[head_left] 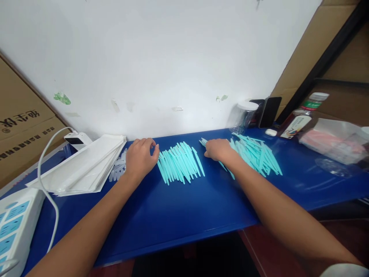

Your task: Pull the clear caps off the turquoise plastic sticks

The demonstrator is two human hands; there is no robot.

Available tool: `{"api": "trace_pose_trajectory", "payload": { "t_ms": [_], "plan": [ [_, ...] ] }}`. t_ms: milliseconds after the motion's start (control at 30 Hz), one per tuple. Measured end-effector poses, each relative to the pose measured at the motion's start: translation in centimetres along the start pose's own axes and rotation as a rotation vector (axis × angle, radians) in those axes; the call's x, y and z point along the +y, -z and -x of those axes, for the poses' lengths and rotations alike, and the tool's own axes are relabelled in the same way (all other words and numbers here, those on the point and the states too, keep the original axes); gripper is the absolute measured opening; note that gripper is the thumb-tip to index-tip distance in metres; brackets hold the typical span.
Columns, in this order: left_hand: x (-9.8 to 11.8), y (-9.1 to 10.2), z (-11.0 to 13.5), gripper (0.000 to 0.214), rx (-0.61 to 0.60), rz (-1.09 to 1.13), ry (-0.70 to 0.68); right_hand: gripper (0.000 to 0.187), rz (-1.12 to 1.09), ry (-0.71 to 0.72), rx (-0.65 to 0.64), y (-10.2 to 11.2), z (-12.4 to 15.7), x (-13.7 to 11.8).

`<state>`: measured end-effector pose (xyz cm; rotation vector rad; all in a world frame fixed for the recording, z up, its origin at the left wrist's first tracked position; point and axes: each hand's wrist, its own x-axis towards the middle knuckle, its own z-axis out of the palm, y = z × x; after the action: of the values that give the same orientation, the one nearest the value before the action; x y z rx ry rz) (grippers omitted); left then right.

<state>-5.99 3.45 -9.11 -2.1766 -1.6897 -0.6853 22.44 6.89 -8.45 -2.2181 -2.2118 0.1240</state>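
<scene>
My left hand (142, 157) is curled, its thumb close to the bent index finger. Whatever those fingers hold, if anything, is hidden. Just right of it lies a neat row of slim turquoise plastic sticks (180, 162) with tapered ends, side by side on the blue table. Small pale translucent pieces (117, 169) lie partly behind my left hand. My right hand (219, 150) is closed, fingers pointing down, over a few turquoise sticks that stick out on both sides of it. Beyond my right wrist is a loose, crisscrossed pile of turquoise sticks (258, 154).
White paper sleeves (83, 169) are stacked at left, beside a white device (77, 140) with a cable and a power strip (17, 227). At right stand a clear jar (243, 117), a dark phone (270, 111), a bottle (300, 119) and a plastic bag (334, 142). A white wall rises behind.
</scene>
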Motion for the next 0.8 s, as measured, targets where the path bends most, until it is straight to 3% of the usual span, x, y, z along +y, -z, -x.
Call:
{"api": "trace_pose_trajectory", "payload": {
  "t_ms": [200, 333, 433, 567, 700, 800],
  "plan": [
    [-0.1, -0.3, 0.1, 0.021, 0.075, 0.073, -0.024, 0.024, 0.052, -0.009, -0.131, 1.0, 0.2, 0.0],
    [0.1, -0.2, 0.0, 0.019, 0.105, 0.193, -0.014, 0.027, 0.018, 0.095, -0.128, 3.0, 0.8, 1.5],
    [0.5, 0.0, 0.0, 0.025, 0.070, 0.423, 0.041, 0.027, -0.198, 0.356, -0.099, 3.9, 1.2, 1.8],
    [1.3, 0.4, 0.1, 0.039, -0.094, 0.874, 0.092, 0.034, -0.589, 0.783, -0.217, 4.1, 2.2, 0.3],
    [2.3, 1.0, 0.6, 0.047, -0.271, 1.118, 0.041, 0.045, -0.732, 0.969, -0.367, 3.6, 3.4, -1.7],
    [3.0, 1.4, 0.9, 0.048, -0.317, 1.180, 0.006, 0.045, -0.817, 1.018, -0.504, 3.1, 3.9, -2.5]
  ]
}}
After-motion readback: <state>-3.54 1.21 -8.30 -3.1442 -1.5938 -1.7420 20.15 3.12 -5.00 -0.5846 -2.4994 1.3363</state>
